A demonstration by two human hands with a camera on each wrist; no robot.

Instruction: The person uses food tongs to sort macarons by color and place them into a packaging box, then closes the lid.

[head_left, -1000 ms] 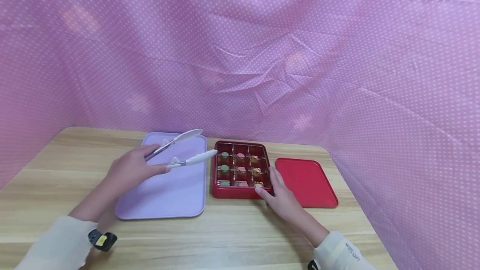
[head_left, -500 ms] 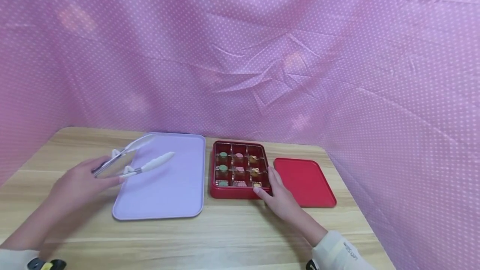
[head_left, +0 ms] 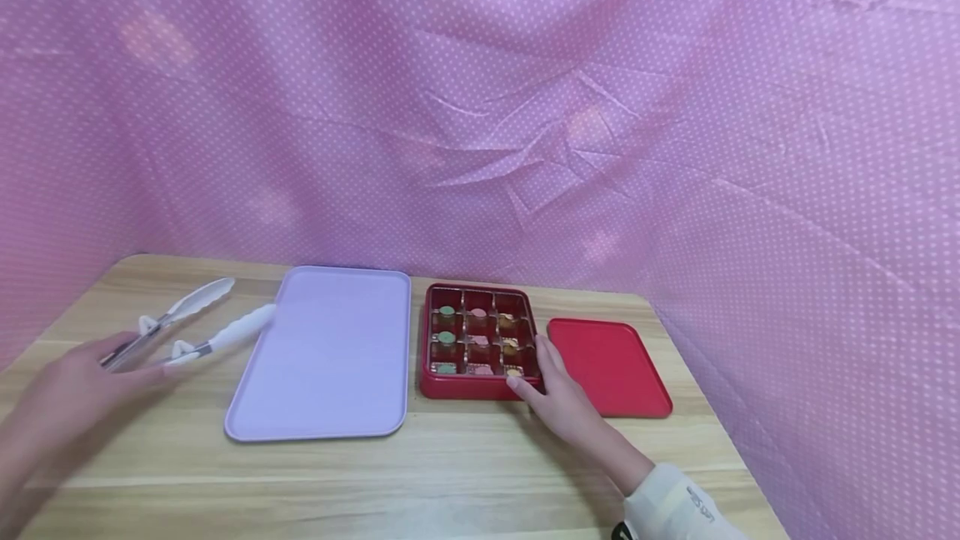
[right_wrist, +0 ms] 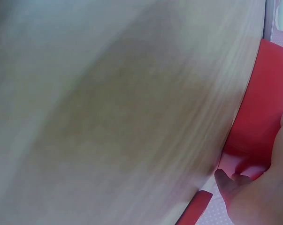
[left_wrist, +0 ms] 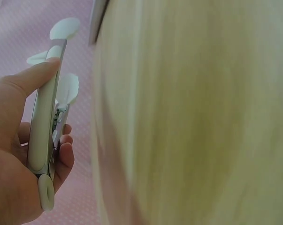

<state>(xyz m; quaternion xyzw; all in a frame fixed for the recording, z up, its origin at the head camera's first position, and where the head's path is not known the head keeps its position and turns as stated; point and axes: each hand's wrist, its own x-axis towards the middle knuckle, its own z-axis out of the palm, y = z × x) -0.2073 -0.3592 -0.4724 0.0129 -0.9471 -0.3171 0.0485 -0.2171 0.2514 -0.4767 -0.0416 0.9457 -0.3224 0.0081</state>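
Note:
Tongs with white scalloped tips (head_left: 242, 329) and metal arms sit in my left hand (head_left: 71, 394), at the far left above the table. Their arms are spread, with nothing between the tips. The left wrist view shows the thumb along one arm of the tongs (left_wrist: 42, 124) and the fingers curled round the other. My right hand (head_left: 567, 408) holds the near right corner of a dark red box (head_left: 472, 389), thumb on the near rim, fingers along the right side. Clear dividers split the box into compartments with small green (head_left: 446, 337), pink (head_left: 478, 340) and yellow (head_left: 511, 342) pieces.
A lilac tray (head_left: 322, 357) lies between the tongs and the box, with nothing on it. To the right of the box is a flat red lid (head_left: 611, 367). Pink dotted cloth (head_left: 480, 107) hangs behind and beside the wooden table (head_left: 375, 482).
My left hand has carried the spread tongs leftward and lower, from over the tray and the box's left edge to the table's left side. The right hand stays on the box.

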